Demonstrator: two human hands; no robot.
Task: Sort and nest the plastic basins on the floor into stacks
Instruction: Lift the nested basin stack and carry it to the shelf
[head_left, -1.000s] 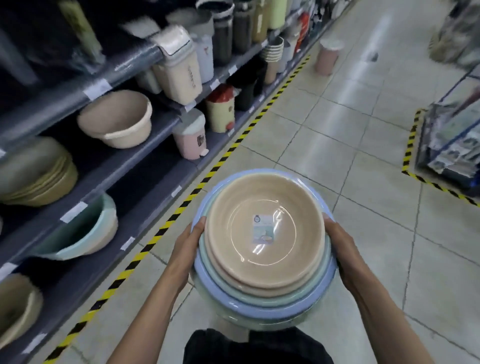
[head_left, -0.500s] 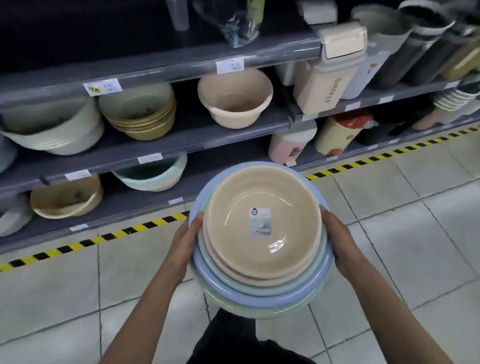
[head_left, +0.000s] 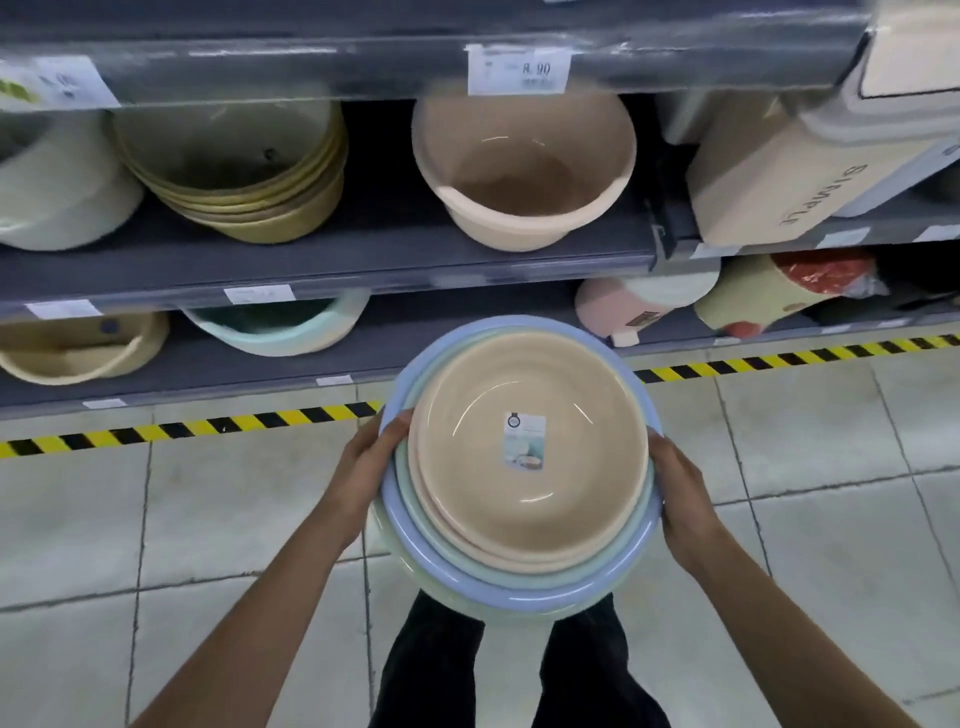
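Two hands clamp stack: left hand at its left rim, right hand at its right rim; shelf stands beyond it

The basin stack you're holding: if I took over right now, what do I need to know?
Left hand grips the nested stack by its left rim; right hand grips its right rim.
Stack is in the air above the tiled floor, facing the shelf; beige basin on top, blue basin lower.
Done: these are nested.
Left: probably shelve it or set it down.
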